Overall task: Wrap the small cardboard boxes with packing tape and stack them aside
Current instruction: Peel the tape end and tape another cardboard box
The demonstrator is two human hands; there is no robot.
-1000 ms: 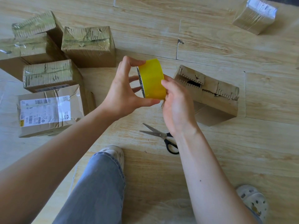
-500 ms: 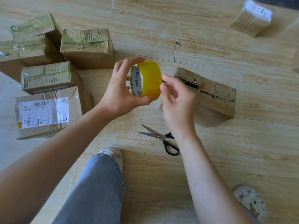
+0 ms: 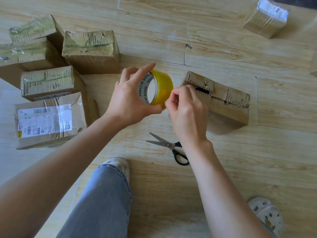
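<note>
Left hand (image 3: 127, 100) grips the yellow tape roll (image 3: 163, 86) above the floor, thumb under it and fingers over the top, core facing the camera. Right hand (image 3: 187, 107) is curled, fingertips pinching at the roll's outer face. The untaped box (image 3: 228, 103) sits just right of the hands, the scissors (image 3: 169, 146) lie below them, and the taped boxes (image 3: 89, 48) are grouped at left.

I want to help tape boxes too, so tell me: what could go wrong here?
The right hand is picking at the tape roll that the left hand holds; the end might tear off in slivers. The scissors lie open near the right wrist, so a lowered arm could get poked. The untaped box has ragged flaps with a gap, so tape may wrinkle there.
</note>
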